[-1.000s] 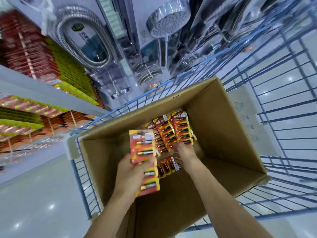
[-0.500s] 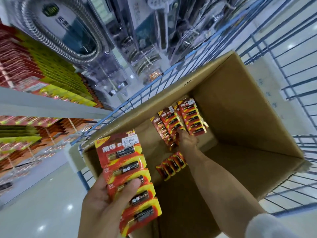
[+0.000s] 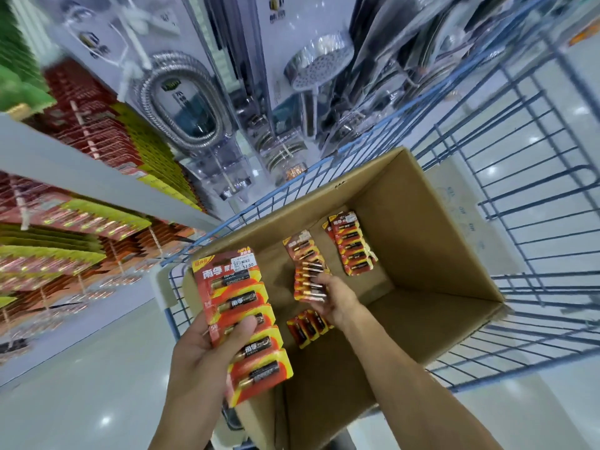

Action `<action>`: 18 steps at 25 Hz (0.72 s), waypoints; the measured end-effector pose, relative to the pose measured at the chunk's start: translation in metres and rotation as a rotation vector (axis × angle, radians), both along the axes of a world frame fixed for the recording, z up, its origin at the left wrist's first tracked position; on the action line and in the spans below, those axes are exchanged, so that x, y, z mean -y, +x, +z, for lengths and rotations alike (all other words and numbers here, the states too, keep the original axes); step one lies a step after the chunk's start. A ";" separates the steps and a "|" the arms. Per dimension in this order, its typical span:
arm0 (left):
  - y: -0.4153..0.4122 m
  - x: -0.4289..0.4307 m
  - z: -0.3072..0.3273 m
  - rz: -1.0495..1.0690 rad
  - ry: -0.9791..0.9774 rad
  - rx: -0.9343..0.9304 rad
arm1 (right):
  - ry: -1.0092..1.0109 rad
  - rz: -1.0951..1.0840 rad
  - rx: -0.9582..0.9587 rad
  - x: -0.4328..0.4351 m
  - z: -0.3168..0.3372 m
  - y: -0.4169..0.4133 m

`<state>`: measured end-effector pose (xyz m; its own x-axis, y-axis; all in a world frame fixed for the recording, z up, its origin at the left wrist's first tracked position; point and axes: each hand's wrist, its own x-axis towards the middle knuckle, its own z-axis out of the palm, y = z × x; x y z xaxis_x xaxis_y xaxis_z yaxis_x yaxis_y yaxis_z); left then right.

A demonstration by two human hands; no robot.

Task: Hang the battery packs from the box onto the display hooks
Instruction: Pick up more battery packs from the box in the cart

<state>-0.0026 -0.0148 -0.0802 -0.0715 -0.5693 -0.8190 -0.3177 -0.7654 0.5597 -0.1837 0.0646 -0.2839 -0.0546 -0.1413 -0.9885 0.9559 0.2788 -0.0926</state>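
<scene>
My left hand [image 3: 201,355] gripping red-and-yellow battery strip [image 3: 242,306], thumb across front, over box's near-left corner. White sticker [image 3: 247,262] reading 12.00; big Chinese characters showing beneath. Long axis running upper-left to lower-right, cells lying crosswise. My right hand [image 3: 334,300] pinching second strip [image 3: 305,271] inside cardboard box [image 3: 422,254], header end pointing away.

The battery pack [image 3: 242,323] is red with yellow bands around black batteries [image 3: 242,300] (its price sticker [image 3: 245,263] is white). The box [image 3: 422,254] is brown cardboard, the cart [image 3: 552,277] a blue wire grid, and the display packs [image 3: 97,125] run red, yellow-green and green.
</scene>
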 end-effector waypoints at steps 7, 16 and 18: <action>0.033 0.001 0.064 -0.005 -0.122 -0.245 | -0.291 0.350 -0.365 -0.029 0.169 0.017; 0.162 0.026 0.142 0.130 -0.323 -0.537 | -0.679 0.449 -0.661 0.010 0.333 0.141; 0.216 0.035 0.150 0.184 -0.353 -0.548 | -0.743 0.451 -0.661 0.029 0.350 0.187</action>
